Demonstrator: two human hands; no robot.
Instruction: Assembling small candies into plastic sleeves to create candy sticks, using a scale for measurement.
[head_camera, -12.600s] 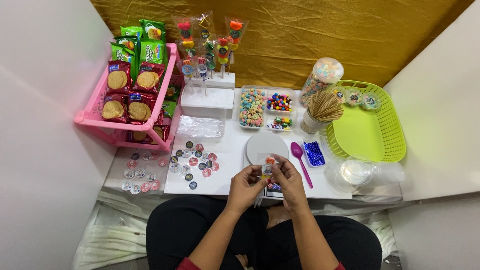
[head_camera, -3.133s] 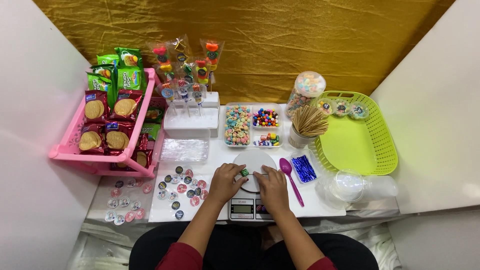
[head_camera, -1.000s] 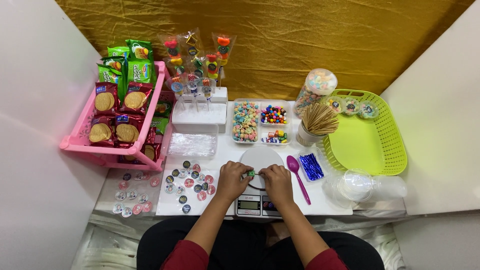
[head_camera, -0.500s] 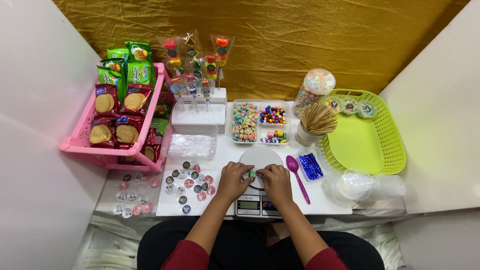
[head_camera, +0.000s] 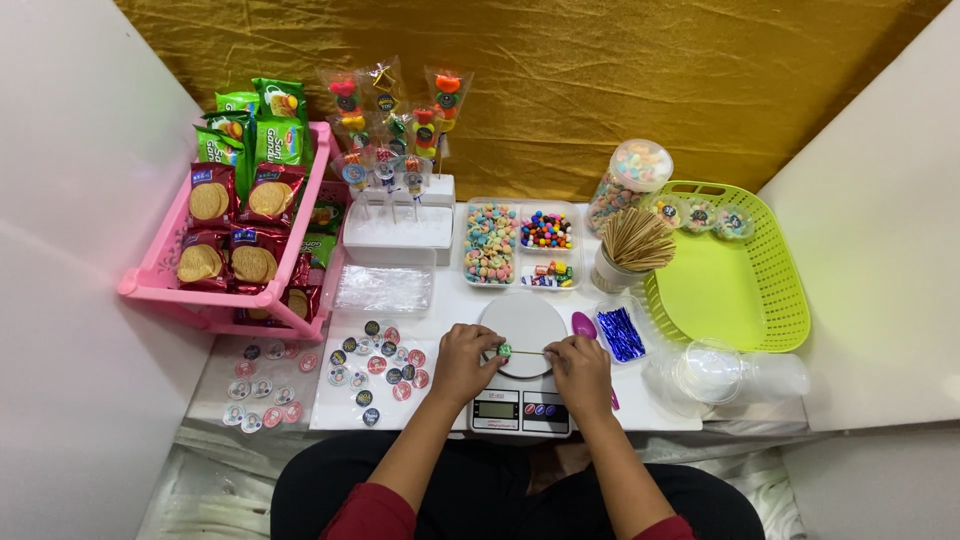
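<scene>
1. Looking down from a head camera, a seated person works over a white tabletop (head_camera: 690, 415) set against a gold cloth backdrop (head_camera: 600, 90).
2. The left hand (head_camera: 463, 362) pinches a small green candy (head_camera: 505, 350) between thumb and fingertips, fingers closed on it.
3. The right hand (head_camera: 580, 368), at 3 o'clock of the left, grips the other end of a thin wooden skewer (head_camera: 528, 352); the skewer runs level between the two hands, its tip at the candy.
4. Both hands hover over a round white scale plate (head_camera: 522, 320), part of a digital kitchen scale (head_camera: 520, 410) at the near edge.
5. At 9 o'clock of the scale lie many small round stickers (head_camera: 385, 355), spread flat.
6. At 12 o'clock sits a clear divided tray of mixed candies (head_camera: 520, 245), and beyond it a white block (head_camera: 398, 225) holding finished candy skewers in wrappers (head_camera: 395, 120).
7. At 10 o'clock stands a pink rack (head_camera: 165, 280) of biscuit packets.
8. At 1 o'clock are a cup of wooden skewers (head_camera: 630, 250) and a candy jar (head_camera: 630, 180).
9. At 3 o'clock lie a purple spoon (head_camera: 584, 325), blue twist ties (head_camera: 622, 333), a green basket (head_camera: 740, 290) and clear plastic cups (head_camera: 720, 370).
</scene>
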